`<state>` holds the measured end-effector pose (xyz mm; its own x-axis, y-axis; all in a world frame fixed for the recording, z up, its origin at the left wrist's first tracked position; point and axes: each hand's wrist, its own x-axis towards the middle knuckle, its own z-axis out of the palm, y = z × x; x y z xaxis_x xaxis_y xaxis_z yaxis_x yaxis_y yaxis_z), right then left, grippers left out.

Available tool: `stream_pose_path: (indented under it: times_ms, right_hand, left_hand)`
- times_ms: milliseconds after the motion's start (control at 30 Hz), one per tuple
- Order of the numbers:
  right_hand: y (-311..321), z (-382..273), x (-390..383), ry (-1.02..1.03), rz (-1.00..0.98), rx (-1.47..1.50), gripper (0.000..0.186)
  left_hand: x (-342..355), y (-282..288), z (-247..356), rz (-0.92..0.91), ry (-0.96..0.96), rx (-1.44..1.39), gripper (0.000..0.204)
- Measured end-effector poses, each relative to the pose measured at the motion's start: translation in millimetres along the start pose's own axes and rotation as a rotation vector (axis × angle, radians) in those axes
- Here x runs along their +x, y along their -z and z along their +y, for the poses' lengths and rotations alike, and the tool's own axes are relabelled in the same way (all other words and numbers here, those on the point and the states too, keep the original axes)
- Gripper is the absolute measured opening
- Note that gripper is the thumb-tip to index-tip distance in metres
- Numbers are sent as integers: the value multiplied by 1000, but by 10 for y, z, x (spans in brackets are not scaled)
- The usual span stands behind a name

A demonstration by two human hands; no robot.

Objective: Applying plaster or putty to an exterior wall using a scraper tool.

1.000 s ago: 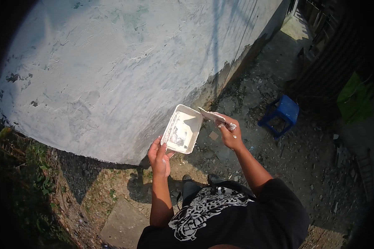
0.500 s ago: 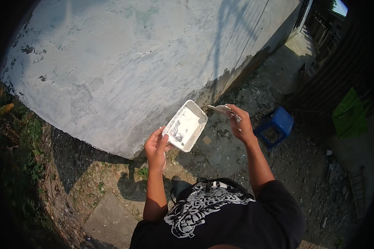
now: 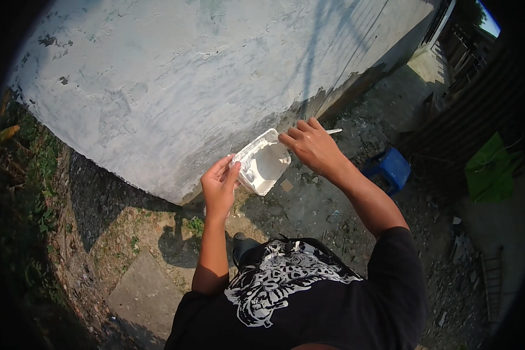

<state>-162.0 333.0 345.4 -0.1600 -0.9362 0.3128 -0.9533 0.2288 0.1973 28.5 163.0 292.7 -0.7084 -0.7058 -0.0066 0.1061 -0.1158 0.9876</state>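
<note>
The left hand (image 3: 219,185) grips the near corner of a white rectangular tray (image 3: 263,163), fingers curled over its rim, thumb underneath. The tray tilts up on edge in front of the grey plastered wall (image 3: 175,81), its open side facing right, with pale wet plaster coating the inside. The right hand (image 3: 312,146) hovers at the tray's upper right edge, fingers closed round a thin flat tool (image 3: 333,131) (only its pale tip pokes out past the knuckles, so the kind of blade can't be told). Both forearms rise from a black shirt with a white print (image 3: 286,277).

Down on the ground, a blue plastic stool (image 3: 391,169) sits on the dirt just right of the right forearm. Further right, a bright green sheet (image 3: 490,169) lies crumpled against a dark fence. A flat concrete slab (image 3: 143,294) rests in the soil at lower left, and weeds (image 3: 29,186) line the left edge below the wall.
</note>
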Motion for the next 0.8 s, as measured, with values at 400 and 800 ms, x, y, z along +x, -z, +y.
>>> stream_pose_path:
  times_ms: [400,800]
  right_hand:
    - [-391,-101,255,90,-158,117,12]
    - [-248,-106,360,4,-316,566,25]
  left_hand:
    - [-12,-68,88,-26,-94,88,36]
    - [10,132,-79,39,-105,114,37]
